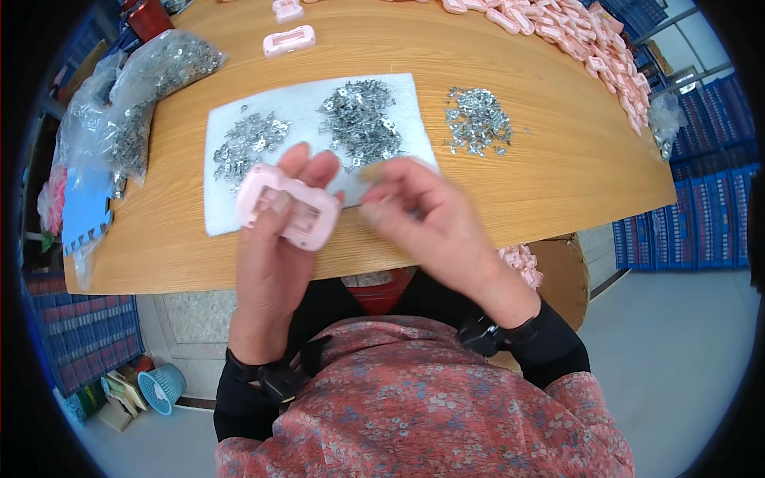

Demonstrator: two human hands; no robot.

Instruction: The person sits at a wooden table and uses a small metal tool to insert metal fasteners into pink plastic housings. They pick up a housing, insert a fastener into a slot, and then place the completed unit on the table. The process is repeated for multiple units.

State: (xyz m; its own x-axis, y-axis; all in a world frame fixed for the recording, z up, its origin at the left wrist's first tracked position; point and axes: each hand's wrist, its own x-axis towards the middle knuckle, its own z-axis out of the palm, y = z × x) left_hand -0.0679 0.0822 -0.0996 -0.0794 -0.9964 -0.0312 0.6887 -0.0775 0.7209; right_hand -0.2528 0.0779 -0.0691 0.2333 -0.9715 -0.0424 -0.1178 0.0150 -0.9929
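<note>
My left hand (275, 267) grips a pink plastic casing (303, 233) with a rectangular cutout, its thumb lying across the face. The casing is held tilted above the near edge of a white foam mat (307, 102). Close by on the right, my right hand (446, 227) has thumb and fingers drawn together, slightly blurred; whatever lies in the pinch is too small to make out. On the mat rest two heaps of small metal parts, a looser left heap (251, 143) and a denser right heap (362, 123). Another metal heap (478, 121) lies on bare wood beyond the mat.
Clear bags of metal parts (131, 119) crowd the table's left side, near a blue foam piece (88, 203). Pink casings pile up (558, 32) along the far right edge. One casing (289, 41) sits behind the mat. A cardboard box (566, 279) stands below, right.
</note>
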